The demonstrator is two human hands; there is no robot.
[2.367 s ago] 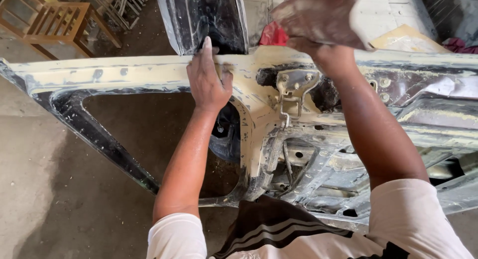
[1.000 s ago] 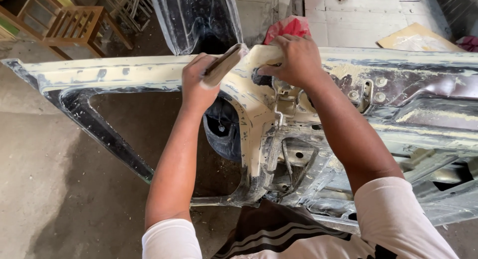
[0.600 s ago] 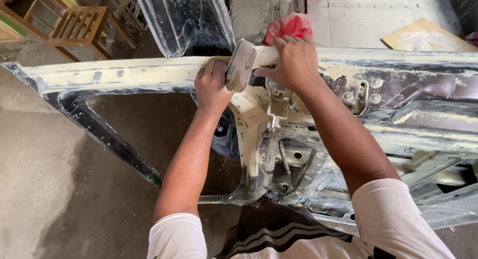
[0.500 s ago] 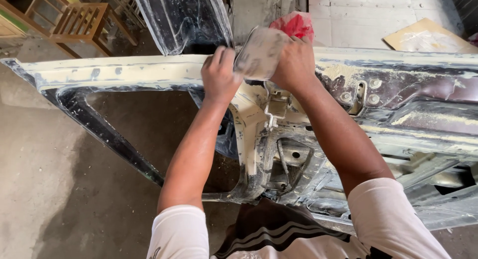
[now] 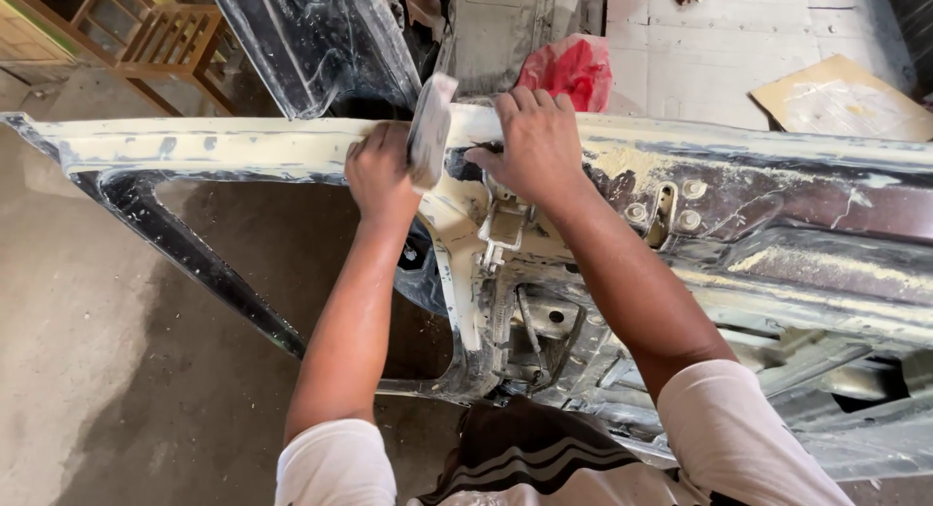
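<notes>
A car door (image 5: 243, 146) lies across the view, its window frame coated with pale yellow filler and dust. My left hand (image 5: 379, 171) is shut on a grey sheet of sandpaper (image 5: 430, 127), which stands on edge above the door's top rail. My right hand (image 5: 533, 146) rests flat on the rail just right of the sheet, fingers spread and thumb pointing toward it. I cannot tell whether the thumb touches the sheet. Below the hands the door's inner metal and a hinge bracket (image 5: 505, 224) show.
A red plastic bag (image 5: 569, 69) lies beyond the door. A dark glossy car panel (image 5: 311, 39) leans at the back. A wooden chair (image 5: 160, 39) stands at the top left, and a cardboard sheet (image 5: 846, 98) lies on the pale floor at the right.
My right hand came down from the air and both hands held the sheet over the rail. Now the right hand is off the raised sheet and lies on the rail; the left keeps it.
</notes>
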